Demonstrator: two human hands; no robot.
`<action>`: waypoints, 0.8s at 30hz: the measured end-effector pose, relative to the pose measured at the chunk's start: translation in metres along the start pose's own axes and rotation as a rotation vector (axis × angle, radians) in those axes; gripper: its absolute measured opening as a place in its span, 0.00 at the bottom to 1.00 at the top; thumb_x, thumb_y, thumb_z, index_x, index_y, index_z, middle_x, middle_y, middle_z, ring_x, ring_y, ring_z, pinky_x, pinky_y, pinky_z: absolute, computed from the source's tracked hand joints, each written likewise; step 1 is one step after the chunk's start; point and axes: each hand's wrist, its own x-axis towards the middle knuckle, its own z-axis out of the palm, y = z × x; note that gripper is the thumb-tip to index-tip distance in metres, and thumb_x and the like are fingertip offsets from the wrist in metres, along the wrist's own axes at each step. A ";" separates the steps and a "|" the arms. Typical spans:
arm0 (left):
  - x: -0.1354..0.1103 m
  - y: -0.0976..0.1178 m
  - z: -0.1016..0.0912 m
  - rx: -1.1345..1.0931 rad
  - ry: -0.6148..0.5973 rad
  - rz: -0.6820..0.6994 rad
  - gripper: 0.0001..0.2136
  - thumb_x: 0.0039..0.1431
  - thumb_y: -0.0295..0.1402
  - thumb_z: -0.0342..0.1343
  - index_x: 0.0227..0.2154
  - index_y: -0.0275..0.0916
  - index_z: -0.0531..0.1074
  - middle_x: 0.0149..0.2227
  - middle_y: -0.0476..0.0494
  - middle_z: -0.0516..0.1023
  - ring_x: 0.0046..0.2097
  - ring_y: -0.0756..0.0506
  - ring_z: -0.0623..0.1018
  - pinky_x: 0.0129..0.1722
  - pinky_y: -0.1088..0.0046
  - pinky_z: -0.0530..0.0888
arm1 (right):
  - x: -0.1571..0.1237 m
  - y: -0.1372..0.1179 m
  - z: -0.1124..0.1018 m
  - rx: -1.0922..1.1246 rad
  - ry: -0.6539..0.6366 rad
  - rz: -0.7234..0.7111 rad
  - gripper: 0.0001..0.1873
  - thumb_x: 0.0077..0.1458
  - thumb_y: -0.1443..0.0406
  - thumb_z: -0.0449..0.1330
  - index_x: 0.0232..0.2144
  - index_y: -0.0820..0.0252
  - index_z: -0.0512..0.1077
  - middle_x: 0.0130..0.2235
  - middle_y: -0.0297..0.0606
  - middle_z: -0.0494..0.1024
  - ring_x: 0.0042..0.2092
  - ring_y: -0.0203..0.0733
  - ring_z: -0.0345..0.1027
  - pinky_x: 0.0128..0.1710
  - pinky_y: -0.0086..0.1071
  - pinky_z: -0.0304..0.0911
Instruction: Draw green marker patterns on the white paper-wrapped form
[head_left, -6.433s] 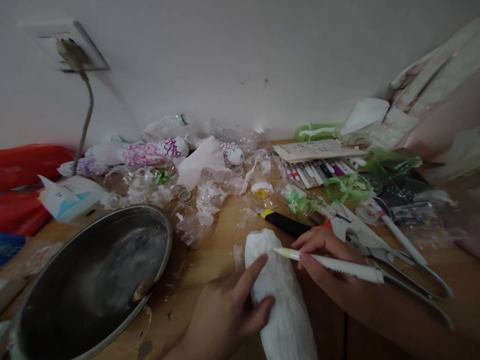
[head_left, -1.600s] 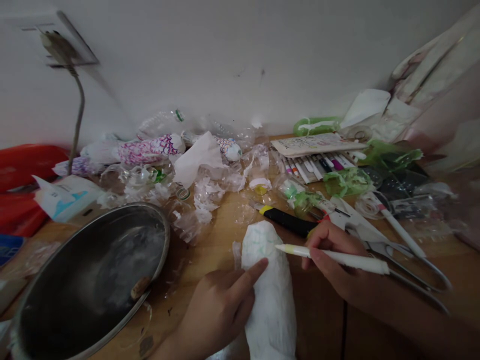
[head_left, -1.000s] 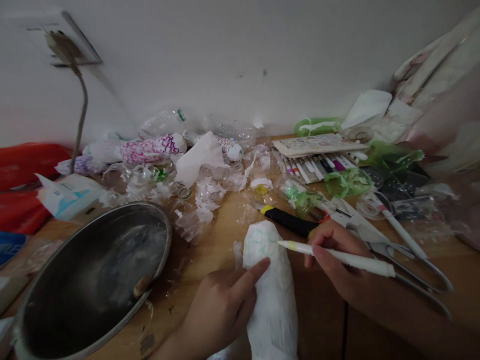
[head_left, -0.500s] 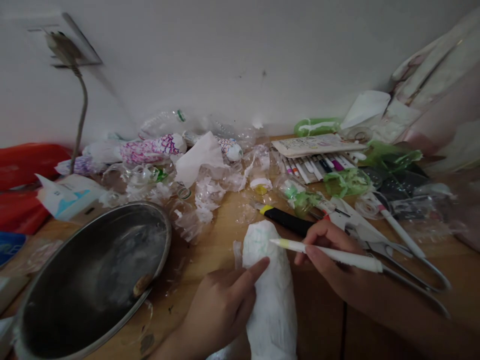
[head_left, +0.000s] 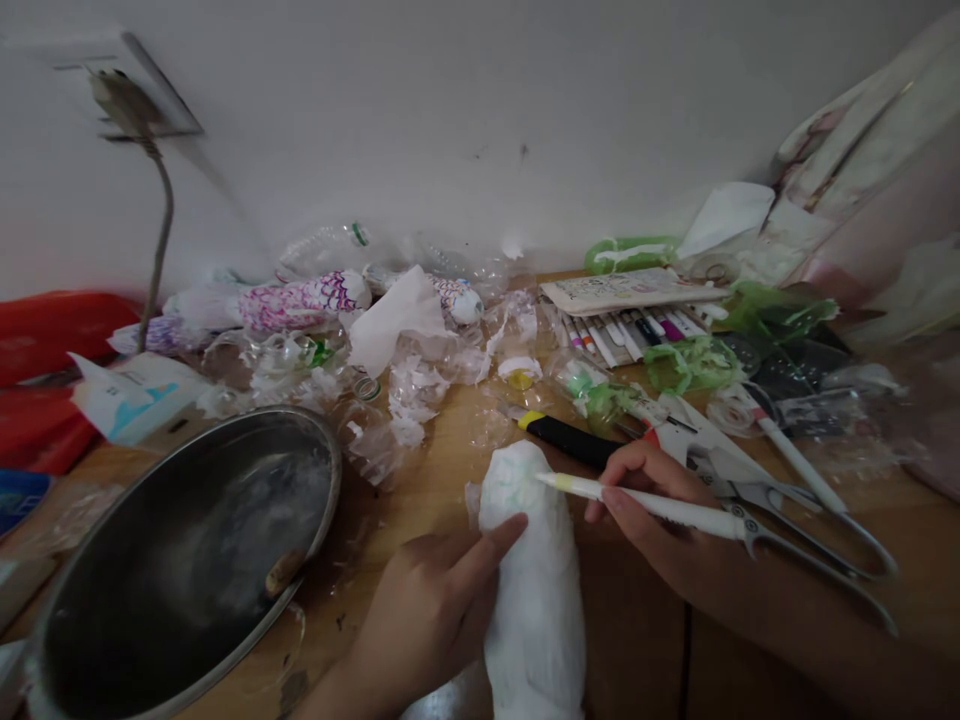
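Observation:
A white, paper-covered bottle-like form (head_left: 536, 610) lies lengthwise in front of me, its rounded end pointing away and bearing faint pale green marks. Against its left side rests my left hand (head_left: 439, 600), the index finger stretched over the top and the other fingers curled, steadying it. My right hand (head_left: 660, 500) pinches a white marker (head_left: 701, 516) with a yellowish tip section. The marker's tip meets or hovers just over the form's rounded end; contact is hard to tell. Just beyond lies a black-and-yellow utility knife (head_left: 566, 437).
A metal basin (head_left: 187, 540) takes up the left side. Scissors (head_left: 795, 540) lie under and beside my right forearm. Behind are plastic scraps (head_left: 416, 390), patterned wrapped forms (head_left: 300, 300), a case of markers (head_left: 637, 292) and green plastic pieces (head_left: 694, 362).
The view has shifted slightly. Both hands keep their holds, and the marker's tip remains by the form's rounded end.

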 end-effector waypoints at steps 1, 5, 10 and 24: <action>0.000 0.000 0.000 0.016 0.008 -0.008 0.14 0.66 0.27 0.38 0.48 0.37 0.66 0.21 0.52 0.76 0.19 0.50 0.74 0.17 0.76 0.67 | 0.000 -0.001 -0.001 -0.020 0.021 0.009 0.03 0.58 0.64 0.56 0.30 0.55 0.67 0.26 0.29 0.76 0.25 0.31 0.69 0.23 0.23 0.63; 0.003 0.000 0.000 0.041 0.047 -0.079 0.10 0.66 0.31 0.42 0.42 0.37 0.67 0.20 0.52 0.75 0.19 0.50 0.75 0.17 0.76 0.68 | 0.001 -0.002 -0.001 -0.064 0.029 0.008 0.04 0.56 0.62 0.60 0.35 0.53 0.73 0.29 0.30 0.78 0.25 0.31 0.69 0.20 0.22 0.62; 0.003 0.001 0.003 0.007 0.055 -0.073 0.14 0.67 0.34 0.43 0.50 0.35 0.66 0.19 0.54 0.74 0.18 0.52 0.73 0.17 0.79 0.66 | 0.001 0.000 0.001 -0.042 -0.004 -0.058 0.09 0.58 0.64 0.57 0.40 0.53 0.75 0.30 0.32 0.79 0.26 0.33 0.71 0.21 0.23 0.64; 0.001 0.000 0.002 -0.016 0.028 -0.037 0.13 0.66 0.30 0.43 0.49 0.36 0.68 0.20 0.54 0.74 0.19 0.52 0.72 0.18 0.76 0.65 | -0.001 0.008 -0.002 -0.080 0.065 0.009 0.10 0.59 0.59 0.55 0.37 0.54 0.74 0.31 0.36 0.79 0.33 0.41 0.73 0.29 0.30 0.69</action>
